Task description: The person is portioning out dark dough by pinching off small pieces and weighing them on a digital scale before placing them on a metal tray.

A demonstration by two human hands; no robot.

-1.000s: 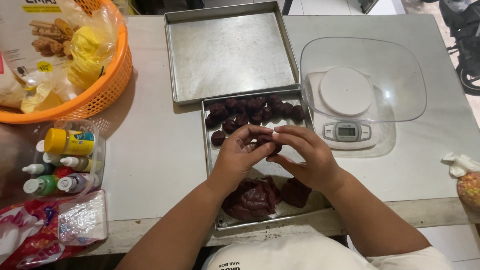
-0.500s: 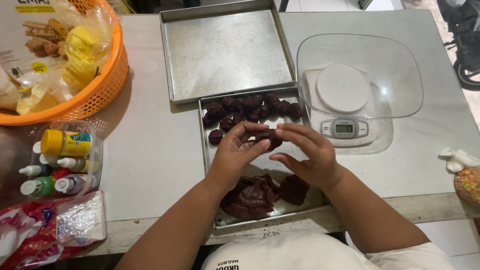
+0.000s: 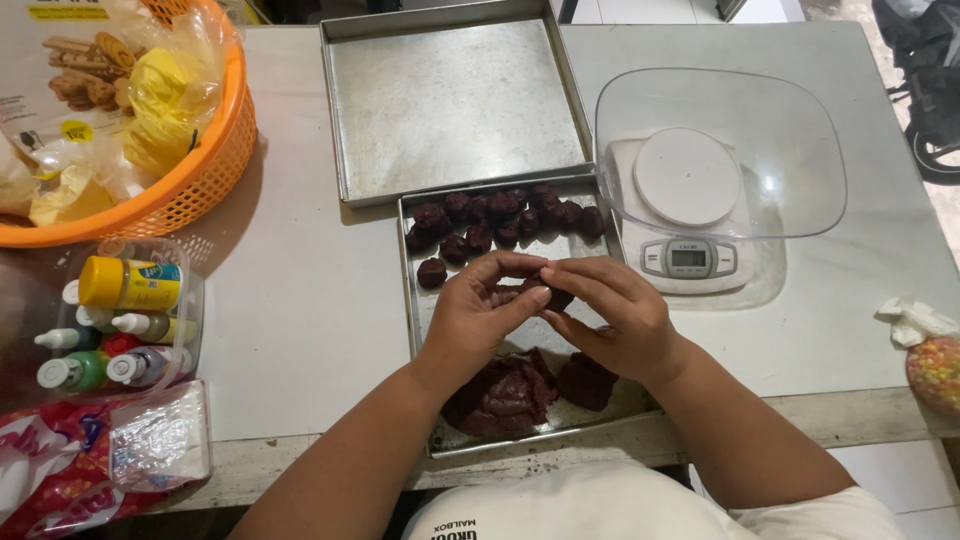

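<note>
Seen from overhead, head cam: left hand (image 3: 480, 315) & right hand (image 3: 610, 310) meeting above near metal tray (image 3: 415, 330), fingertips pinched narrow around small dark dough piece (image 3: 553, 297), mostly hidden betw. fingers; shape of piece hard to tell. Both hands curled, thumbs & forefingers closed on the piece, palms facing each other, hovering over tray's middle.

Under wrists, at tray's near end: large lump of dark brown dough (image 3: 505, 395), w/ smaller chunk (image 3: 588, 380) just beside it on right. At tray's far end: cluster of rolled dough balls (image 3: 500, 215) in rough rows, one single ball (image 3: 432, 272) apart on left, nearer the hands.

Beyond, touching the first tray's far edge: second square metal tray (image 3: 455, 100), bare surface. Right of trays: white digital kitchen scale (image 3: 690, 200) w/ clear plastic bowl (image 3: 720, 110) on top. Far left: orange plastic basket (image 3: 190, 180) holding yellow bags & biscuit packaging. Near left: clear container (image 3: 190, 300) w/ small squeeze bottles (image 3: 130, 285), yellow, green, red among them; red-and-white plastic packet (image 3: 60, 470) at table's near-left corner. Far right edge: bag of coloured sprinkles (image 3: 935, 370). All on worn white table (image 3: 300, 300).
</note>
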